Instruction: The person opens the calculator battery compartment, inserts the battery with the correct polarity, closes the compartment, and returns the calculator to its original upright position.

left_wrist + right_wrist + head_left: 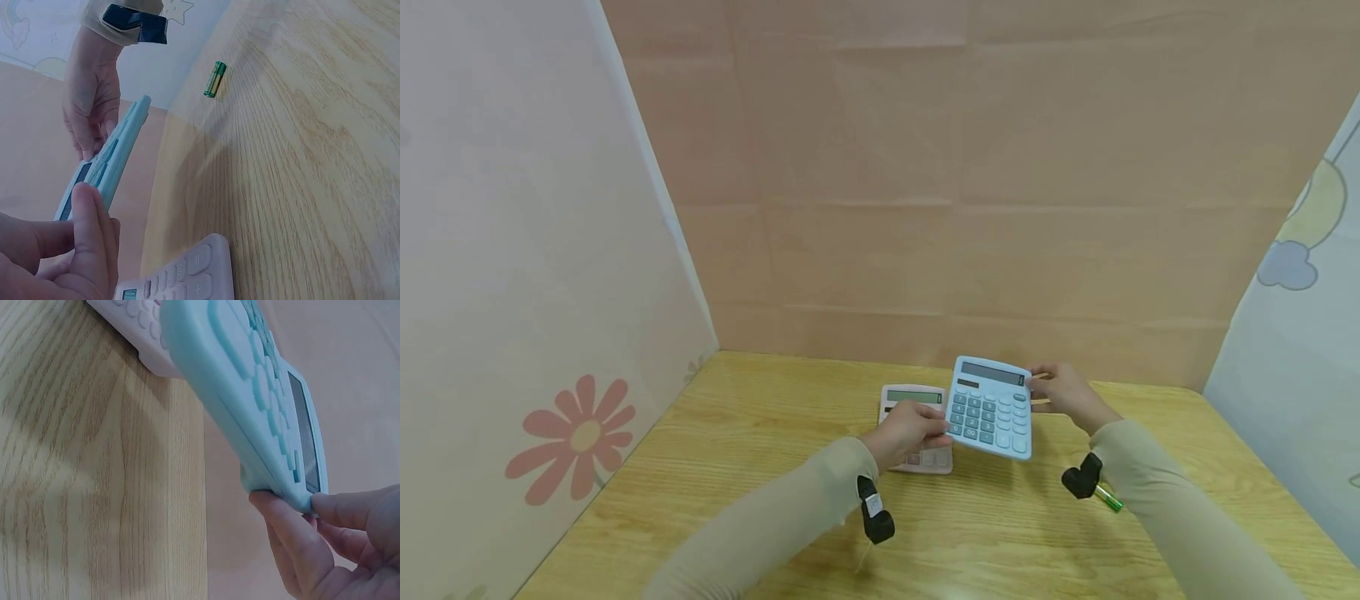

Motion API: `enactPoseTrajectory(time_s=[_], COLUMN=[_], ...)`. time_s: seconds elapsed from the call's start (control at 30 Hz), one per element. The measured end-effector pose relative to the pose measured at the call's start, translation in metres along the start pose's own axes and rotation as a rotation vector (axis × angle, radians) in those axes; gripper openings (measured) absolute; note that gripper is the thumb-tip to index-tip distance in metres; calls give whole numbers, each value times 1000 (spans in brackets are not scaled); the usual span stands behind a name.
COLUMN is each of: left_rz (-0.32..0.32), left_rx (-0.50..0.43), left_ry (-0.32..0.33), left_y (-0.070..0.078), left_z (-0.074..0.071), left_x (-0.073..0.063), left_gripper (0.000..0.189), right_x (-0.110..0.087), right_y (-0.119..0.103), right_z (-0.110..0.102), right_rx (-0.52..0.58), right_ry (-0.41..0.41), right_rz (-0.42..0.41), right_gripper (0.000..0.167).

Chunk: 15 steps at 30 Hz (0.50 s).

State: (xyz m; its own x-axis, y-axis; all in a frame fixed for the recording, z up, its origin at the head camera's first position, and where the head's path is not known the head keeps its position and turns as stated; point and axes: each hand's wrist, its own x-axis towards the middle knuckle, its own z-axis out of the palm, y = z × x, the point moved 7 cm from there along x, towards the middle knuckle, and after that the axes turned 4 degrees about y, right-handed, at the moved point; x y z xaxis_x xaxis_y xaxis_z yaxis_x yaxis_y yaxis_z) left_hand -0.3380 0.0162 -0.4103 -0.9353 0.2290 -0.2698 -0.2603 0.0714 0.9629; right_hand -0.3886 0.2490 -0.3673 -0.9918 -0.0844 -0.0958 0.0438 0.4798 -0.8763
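Head view: both hands, left hand [906, 432] and right hand [1063, 393], hold blue calculator [991, 407] tilted.

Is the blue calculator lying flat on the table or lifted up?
Lifted up and tilted. Both hands, left and right, hold the blue calculator by its edges above the wooden table.
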Motion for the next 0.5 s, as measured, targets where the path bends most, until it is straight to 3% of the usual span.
enactPoseTrajectory(time_s=[0.33, 0.5], left_rz=[45, 87], left_rx=[-22, -99], left_ry=[25, 23], left_y=[6, 12], left_z=[-2, -3], left_x=[2, 2], left_gripper=[32, 29], right_x=[-3, -4], right_y=[-8, -13], right_z=[-10, -16], right_rx=[26, -21], right_ry=[24, 67], right_rz=[-95, -116], right_gripper=[44, 46])
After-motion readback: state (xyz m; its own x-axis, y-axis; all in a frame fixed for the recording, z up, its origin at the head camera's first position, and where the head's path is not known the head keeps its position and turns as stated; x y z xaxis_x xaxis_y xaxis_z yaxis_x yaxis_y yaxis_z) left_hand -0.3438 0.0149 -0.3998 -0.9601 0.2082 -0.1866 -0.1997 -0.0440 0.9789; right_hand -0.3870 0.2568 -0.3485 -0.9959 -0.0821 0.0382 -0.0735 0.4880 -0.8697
